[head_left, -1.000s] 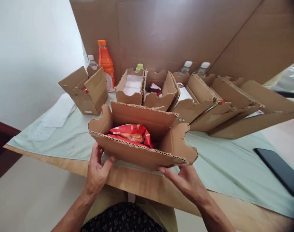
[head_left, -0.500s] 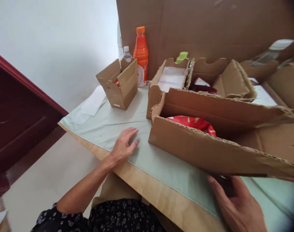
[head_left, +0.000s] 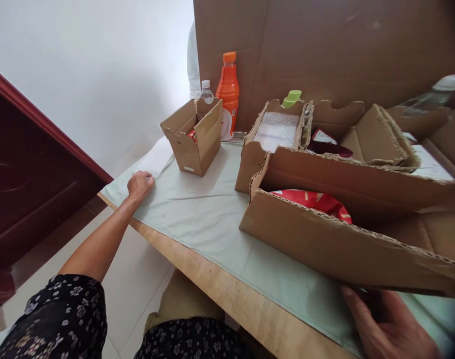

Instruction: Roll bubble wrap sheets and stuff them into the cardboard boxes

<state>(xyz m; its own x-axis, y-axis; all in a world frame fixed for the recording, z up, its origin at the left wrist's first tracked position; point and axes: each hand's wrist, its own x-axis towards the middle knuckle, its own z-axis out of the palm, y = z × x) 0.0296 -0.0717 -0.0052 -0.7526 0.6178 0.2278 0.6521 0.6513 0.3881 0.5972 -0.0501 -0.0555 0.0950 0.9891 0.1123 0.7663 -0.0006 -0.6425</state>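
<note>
My left hand (head_left: 140, 184) is closed at the left end of the table, at the near edge of a white sheet (head_left: 158, 157); what its fingers hold, if anything, is too small to make out. At the lower right, my right hand (head_left: 393, 324) is beside the near underside of a long cardboard box (head_left: 305, 244), thumb and fingers apart, with fingertips partly hidden under the box. A dark thing between them cannot be made out. Inside the long box lies a red packet (head_left: 317, 202).
A small cardboard box (head_left: 192, 149) stands on the green cloth (head_left: 205, 214), before an orange bottle (head_left: 229, 92). Further boxes hold a bubble-wrapped item (head_left: 275, 130) and a dark red item (head_left: 330, 145). A cardboard panel (head_left: 305, 45) rises behind. The wooden table edge (head_left: 212, 274) runs along the front.
My left hand has moved left across the cloth to the white sheet, and its fingers have closed. The camera view has shifted slightly; my right hand remains by the long box.
</note>
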